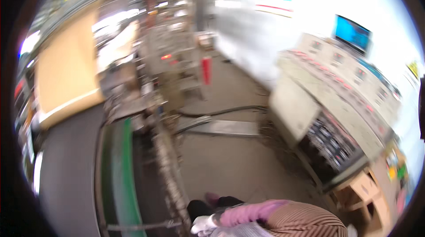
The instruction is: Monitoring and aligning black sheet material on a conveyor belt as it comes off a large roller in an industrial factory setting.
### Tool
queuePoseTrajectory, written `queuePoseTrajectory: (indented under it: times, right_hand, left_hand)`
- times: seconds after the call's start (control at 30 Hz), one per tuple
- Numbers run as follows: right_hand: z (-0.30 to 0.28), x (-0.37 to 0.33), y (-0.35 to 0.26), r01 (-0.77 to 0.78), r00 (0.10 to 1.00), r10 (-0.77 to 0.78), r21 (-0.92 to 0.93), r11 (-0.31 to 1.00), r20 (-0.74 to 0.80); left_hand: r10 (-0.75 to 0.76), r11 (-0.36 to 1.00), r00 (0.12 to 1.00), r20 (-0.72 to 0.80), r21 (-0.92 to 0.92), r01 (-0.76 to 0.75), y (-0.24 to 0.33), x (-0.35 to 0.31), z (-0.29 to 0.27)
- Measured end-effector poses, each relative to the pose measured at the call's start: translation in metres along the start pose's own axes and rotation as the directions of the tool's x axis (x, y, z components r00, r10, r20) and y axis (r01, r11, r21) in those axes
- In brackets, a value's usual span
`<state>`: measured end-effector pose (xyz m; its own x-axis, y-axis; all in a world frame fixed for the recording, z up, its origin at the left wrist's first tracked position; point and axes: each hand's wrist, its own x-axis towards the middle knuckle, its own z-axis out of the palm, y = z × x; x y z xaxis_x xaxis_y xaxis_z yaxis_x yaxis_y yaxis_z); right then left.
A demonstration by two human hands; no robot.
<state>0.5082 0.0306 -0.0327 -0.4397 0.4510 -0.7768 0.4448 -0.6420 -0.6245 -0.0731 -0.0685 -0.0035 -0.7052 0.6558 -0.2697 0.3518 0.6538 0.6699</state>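
My right hand (203, 226), in a white glove, is low in the picture near the frame's bottom edge. The arm behind it wears a pink sleeve (254, 212) and, further right, brown striped cloth (305, 219). Motion smears the fingers, so whether they hold anything does not show. Nearest to this hand is the side rail (168, 170) of a long machine with a green strip (128, 170) running along it. Whether the hand touches the rail is unclear. My left hand is out of view.
A wide roll of tan sheet (66, 64) hangs over a dark belt (68, 170) at left. On the right stands a control console (336, 91) with rows of buttons and a blue screen (352, 33). A dark cable (226, 112) and a metal plate (226, 127) cross the floor.
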Motion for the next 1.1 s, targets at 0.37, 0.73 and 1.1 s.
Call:
queuePoseTrajectory:
  times: [0.37, 0.73, 1.1]
  right_hand:
    - [-0.015, 0.009, 0.005, -0.067, 0.992, 0.065, 0.008, 0.998, 0.107]
    - [0.000, -0.006, -0.011, -0.107, 0.992, 0.107, 0.005, 0.994, -0.062]
    - [0.006, -0.006, -0.018, -0.107, 0.994, 0.107, 0.010, 0.994, 0.000]
  left_hand:
    - [0.418, 0.448, 0.905, 0.072, 0.851, -0.274, -0.097, -0.016, -0.015]
    - [0.111, 0.817, 0.953, -0.280, 0.572, 0.073, 0.166, -0.022, 0.098]
    - [0.064, 0.786, 0.730, -0.680, 0.485, 0.383, -0.020, -0.061, -0.066]
